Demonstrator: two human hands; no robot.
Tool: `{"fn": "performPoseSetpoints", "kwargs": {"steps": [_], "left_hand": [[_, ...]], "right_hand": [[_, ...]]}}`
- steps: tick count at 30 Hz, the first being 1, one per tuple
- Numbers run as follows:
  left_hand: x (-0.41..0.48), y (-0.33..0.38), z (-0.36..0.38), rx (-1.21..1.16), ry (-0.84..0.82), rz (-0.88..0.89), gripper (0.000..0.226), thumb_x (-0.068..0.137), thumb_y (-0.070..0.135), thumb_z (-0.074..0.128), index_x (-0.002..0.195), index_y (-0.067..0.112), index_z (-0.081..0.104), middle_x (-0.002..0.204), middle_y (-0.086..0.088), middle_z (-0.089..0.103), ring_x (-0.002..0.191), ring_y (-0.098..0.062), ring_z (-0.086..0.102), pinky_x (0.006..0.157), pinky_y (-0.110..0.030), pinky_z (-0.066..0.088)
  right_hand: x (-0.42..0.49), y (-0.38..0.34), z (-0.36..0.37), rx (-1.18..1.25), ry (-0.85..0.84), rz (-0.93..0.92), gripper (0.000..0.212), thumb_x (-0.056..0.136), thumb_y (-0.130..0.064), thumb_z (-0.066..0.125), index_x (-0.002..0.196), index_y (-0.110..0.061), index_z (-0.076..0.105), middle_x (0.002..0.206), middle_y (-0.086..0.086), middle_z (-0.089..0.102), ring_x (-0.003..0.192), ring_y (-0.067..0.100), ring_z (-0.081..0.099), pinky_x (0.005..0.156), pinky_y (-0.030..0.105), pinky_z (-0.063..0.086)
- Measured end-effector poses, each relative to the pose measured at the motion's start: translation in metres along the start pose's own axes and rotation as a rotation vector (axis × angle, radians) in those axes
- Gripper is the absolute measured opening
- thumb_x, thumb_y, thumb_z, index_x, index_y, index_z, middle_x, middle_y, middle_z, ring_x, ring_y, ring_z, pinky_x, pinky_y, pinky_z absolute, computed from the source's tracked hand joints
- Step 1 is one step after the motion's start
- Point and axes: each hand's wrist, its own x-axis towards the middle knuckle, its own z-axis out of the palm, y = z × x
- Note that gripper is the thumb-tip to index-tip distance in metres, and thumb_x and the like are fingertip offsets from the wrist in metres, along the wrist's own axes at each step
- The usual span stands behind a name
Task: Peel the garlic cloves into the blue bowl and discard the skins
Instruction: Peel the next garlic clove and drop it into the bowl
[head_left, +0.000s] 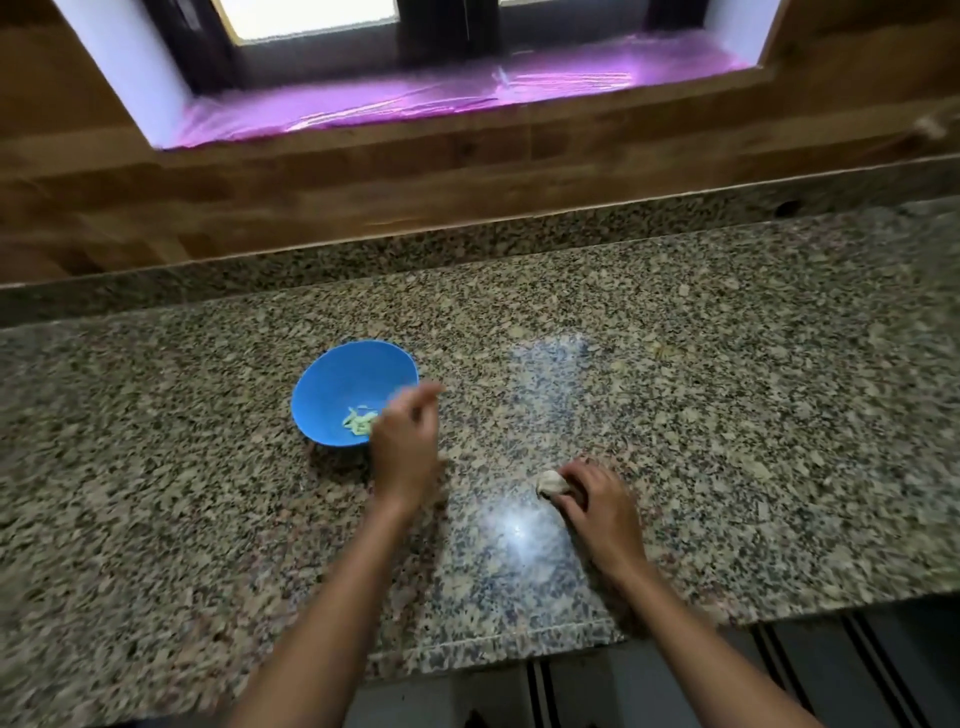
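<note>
Curls the grip of the right hand (597, 499) round the garlic (551, 483), near right on the tabletop (727, 415); holds the blurred left hand (405, 441) at the right rim of the blue bowl (332, 379), grip impossible to tell; risks knocking the bowl and spilling its peeled cloves (358, 420).

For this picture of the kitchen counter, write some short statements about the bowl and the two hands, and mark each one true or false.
1. The round blue plastic bowl holds pale peeled pieces. True.
2. This bowl stands on a wooden board. False: it stands on the speckled granite counter.
3. The right hand holds a whitish garlic lump on the counter. True.
4. The left hand lies far from the bowl. False: it is at the bowl's right rim, overlapping it.
</note>
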Motion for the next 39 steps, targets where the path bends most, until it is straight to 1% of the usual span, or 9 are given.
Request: {"fn": "performPoseSetpoints", "kwargs": {"steps": [4, 6, 10, 13, 16, 20, 24, 31, 39], "left_hand": [[-0.067, -0.008, 0.055, -0.256, -0.526, -0.331, 0.017, 0.087, 0.02, 0.066, 0.103, 0.015, 0.07, 0.094, -0.002, 0.072, 0.079, -0.014, 0.069, 0.076, -0.038, 0.059], [-0.071, -0.013, 0.065, -0.427, -0.485, -0.438, 0.005, 0.086, 0.015, 0.067, 0.083, 0.016, 0.071, 0.081, -0.007, 0.073, 0.08, -0.026, 0.07, 0.075, -0.044, 0.058], [-0.067, -0.021, 0.066, -0.843, -0.409, -0.75, 0.022, 0.081, 0.001, 0.069, 0.103, -0.002, 0.065, 0.095, -0.021, 0.069, 0.087, -0.032, 0.069, 0.075, -0.033, 0.058], [-0.061, -0.024, 0.055, -1.082, -0.438, -0.845, 0.024, 0.082, -0.007, 0.061, 0.104, 0.001, 0.063, 0.087, -0.016, 0.07, 0.071, -0.021, 0.069, 0.066, -0.026, 0.058], [-0.058, -0.02, 0.046, -1.168, -0.52, -0.817, 0.03, 0.08, -0.012, 0.058, 0.106, 0.002, 0.065, 0.086, -0.013, 0.072, 0.068, -0.018, 0.069, 0.062, -0.024, 0.058], [-0.055, -0.011, 0.044, -1.103, -0.561, -0.723, 0.028, 0.082, -0.011, 0.056, 0.104, 0.002, 0.067, 0.084, -0.014, 0.073, 0.066, -0.019, 0.069, 0.056, -0.024, 0.057], [-0.051, -0.007, 0.045, -0.858, -0.475, -0.575, 0.025, 0.082, -0.007, 0.062, 0.103, 0.004, 0.069, 0.094, -0.014, 0.072, 0.079, -0.021, 0.07, 0.062, -0.025, 0.057], [-0.045, -0.006, 0.046, -0.534, -0.395, -0.348, 0.02, 0.079, 0.005, 0.072, 0.099, 0.008, 0.072, 0.093, -0.009, 0.073, 0.084, -0.016, 0.071, 0.076, -0.028, 0.057], [-0.052, -0.005, 0.053, -0.386, -0.27, -0.288, 0.016, 0.078, 0.002, 0.071, 0.093, 0.007, 0.073, 0.088, -0.006, 0.073, 0.078, -0.016, 0.069, 0.069, -0.028, 0.058]], "right_hand": [[-0.012, -0.02, 0.016, -0.001, 0.044, 0.025, 0.017, 0.084, -0.027, 0.067, 0.096, -0.017, 0.062, 0.09, -0.005, 0.063, 0.082, 0.015, 0.056, 0.066, 0.03, 0.046], [-0.015, -0.027, 0.024, 0.039, 0.074, 0.045, 0.011, 0.086, -0.021, 0.065, 0.095, -0.018, 0.06, 0.087, -0.008, 0.061, 0.08, 0.015, 0.058, 0.064, 0.024, 0.046], [-0.02, -0.042, 0.026, 0.342, 0.108, 0.046, 0.022, 0.084, -0.002, 0.064, 0.094, -0.02, 0.067, 0.087, -0.019, 0.062, 0.08, 0.004, 0.062, 0.07, 0.003, 0.042], [-0.019, -0.056, 0.022, 0.943, 0.14, 0.323, 0.022, 0.086, 0.0, 0.061, 0.093, -0.02, 0.068, 0.09, -0.007, 0.071, 0.087, 0.01, 0.067, 0.073, 0.017, 0.053], [-0.013, -0.058, 0.014, 1.139, 0.1, 0.546, 0.02, 0.092, -0.012, 0.054, 0.108, -0.019, 0.063, 0.105, 0.0, 0.066, 0.093, 0.017, 0.064, 0.075, 0.026, 0.057], [-0.006, -0.063, 0.003, 1.266, -0.164, 0.64, 0.019, 0.093, -0.012, 0.053, 0.11, -0.011, 0.062, 0.107, 0.016, 0.066, 0.089, 0.024, 0.066, 0.066, 0.031, 0.058], [0.0, -0.064, -0.004, 1.25, -0.22, 0.572, 0.027, 0.09, -0.005, 0.056, 0.117, -0.009, 0.058, 0.106, 0.007, 0.068, 0.084, 0.017, 0.069, 0.062, 0.027, 0.057], [0.004, -0.06, -0.003, 1.185, -0.22, 0.593, 0.014, 0.088, -0.007, 0.059, 0.1, -0.011, 0.066, 0.095, 0.01, 0.071, 0.076, 0.019, 0.069, 0.069, 0.03, 0.057], [0.004, -0.057, -0.002, 1.141, -0.171, 0.56, 0.014, 0.089, 0.001, 0.054, 0.093, -0.008, 0.064, 0.074, -0.006, 0.068, 0.069, 0.011, 0.067, 0.065, 0.019, 0.056]]}}
